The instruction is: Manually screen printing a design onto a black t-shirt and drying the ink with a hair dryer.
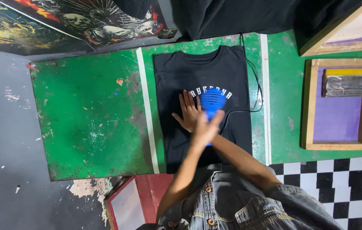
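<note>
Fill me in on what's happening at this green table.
A person stands over a black T-shirt laid flat on the green table. Their arms cross: the right hand presses flat on the shirt beside its white print, while the left hand holds a blue corded blower over the print. A wooden-framed purple screen lies to one side.

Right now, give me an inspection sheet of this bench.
Surface: green table, worn paint, white tape lines.
Job's things: black shirt lying flat with a white print; blue dryer over the print.
Clutter: wooden screen with purple mesh and a squeegee in it.
Grippers: left hand grips the dryer; right hand flat on the shirt, arms crossed.
Cables: black cord loops off the shirt's edge.
Surroundings: checkered floor, dark poster.
</note>
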